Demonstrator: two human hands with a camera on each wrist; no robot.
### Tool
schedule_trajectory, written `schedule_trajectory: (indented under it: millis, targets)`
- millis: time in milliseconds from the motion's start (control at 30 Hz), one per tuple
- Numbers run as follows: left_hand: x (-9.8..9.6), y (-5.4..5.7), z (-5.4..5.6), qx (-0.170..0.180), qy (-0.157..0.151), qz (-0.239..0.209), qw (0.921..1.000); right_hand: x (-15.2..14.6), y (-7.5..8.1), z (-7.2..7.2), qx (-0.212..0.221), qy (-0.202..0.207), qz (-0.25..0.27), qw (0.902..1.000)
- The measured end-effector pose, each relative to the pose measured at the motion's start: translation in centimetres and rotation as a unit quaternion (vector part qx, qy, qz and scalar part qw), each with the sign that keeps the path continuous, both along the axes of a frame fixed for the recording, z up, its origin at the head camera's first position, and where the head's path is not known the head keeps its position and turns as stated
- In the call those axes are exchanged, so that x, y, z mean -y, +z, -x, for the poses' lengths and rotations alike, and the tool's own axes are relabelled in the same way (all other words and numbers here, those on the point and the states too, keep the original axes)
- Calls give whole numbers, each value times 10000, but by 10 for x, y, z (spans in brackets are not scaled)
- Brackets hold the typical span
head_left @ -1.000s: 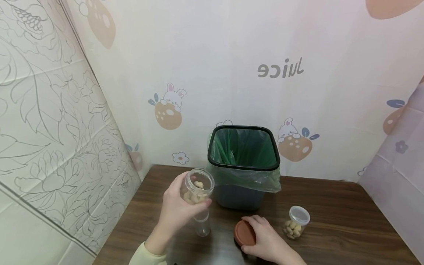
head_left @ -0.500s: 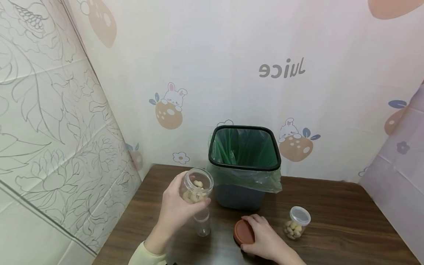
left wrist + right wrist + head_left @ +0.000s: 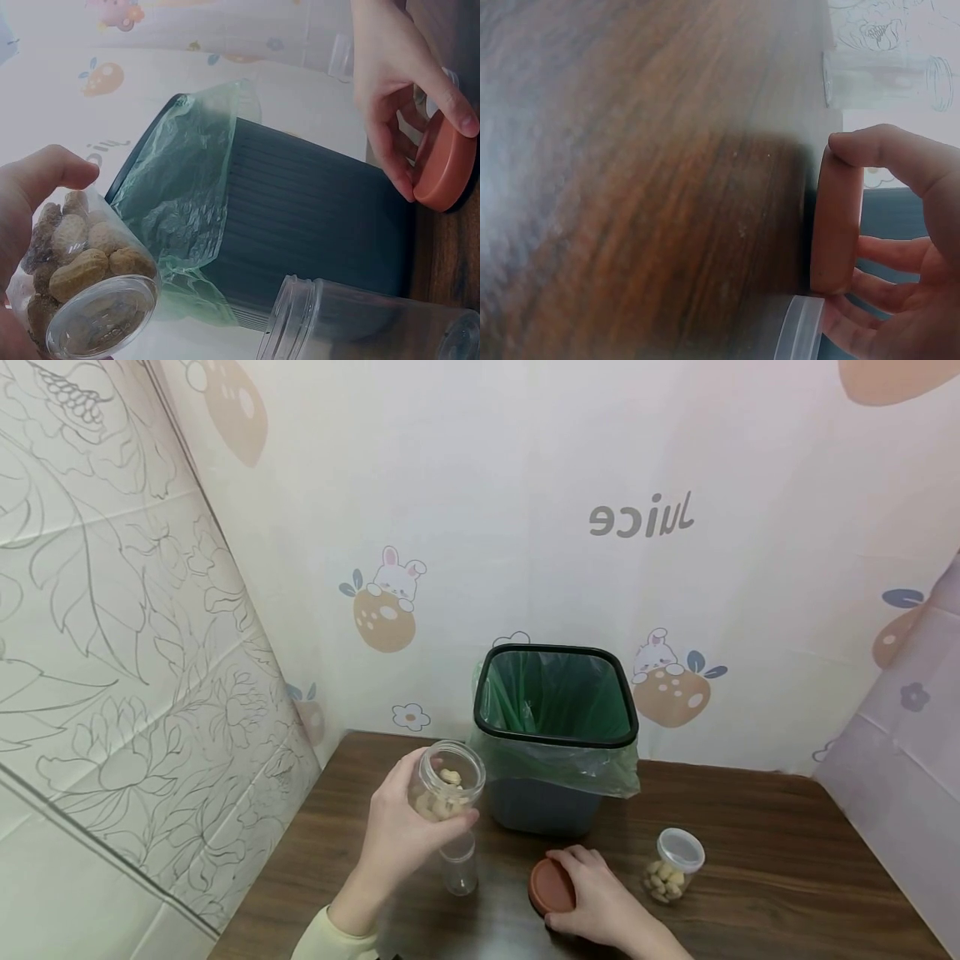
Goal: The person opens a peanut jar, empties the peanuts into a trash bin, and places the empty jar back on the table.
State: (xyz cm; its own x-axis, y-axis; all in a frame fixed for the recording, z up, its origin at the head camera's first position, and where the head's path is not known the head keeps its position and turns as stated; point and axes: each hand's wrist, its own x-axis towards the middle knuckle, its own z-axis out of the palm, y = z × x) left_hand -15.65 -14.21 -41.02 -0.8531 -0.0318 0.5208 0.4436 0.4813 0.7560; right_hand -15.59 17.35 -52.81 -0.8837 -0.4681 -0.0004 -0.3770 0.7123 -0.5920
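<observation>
My left hand (image 3: 405,835) grips a clear, lidless jar (image 3: 446,797) in the air left of the bin. Peanuts in their shells (image 3: 79,274) fill part of it, and the left wrist view shows its round base. Below it a second clear jar (image 3: 460,872) stands upright on the table, its threaded mouth (image 3: 300,319) uncovered. My right hand (image 3: 603,897) holds a round reddish-brown lid (image 3: 551,887) by its edge, thumb on one side and fingers on the other. In the right wrist view the lid (image 3: 836,225) is low over or on the table; which one I cannot tell.
A dark bin (image 3: 543,806) lined with a green bag (image 3: 555,764) stands at the table's back. Right of the right hand is a small clear jar (image 3: 667,877) of peanuts under a translucent lid (image 3: 680,848). Patterned cloth (image 3: 465,527) hangs behind the dark wooden table (image 3: 787,860).
</observation>
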Motion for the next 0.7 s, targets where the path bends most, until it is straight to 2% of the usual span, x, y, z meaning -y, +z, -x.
schedule_trajectory:
  millis: [400,700]
  targets:
    - [0,-2,2,-66,6,-67,10000,-1,-5,3,238,41,-135,9996]
    - [0,-2,2,-49,-1,-70,10000,0,-3,1,301,30,-129,9995]
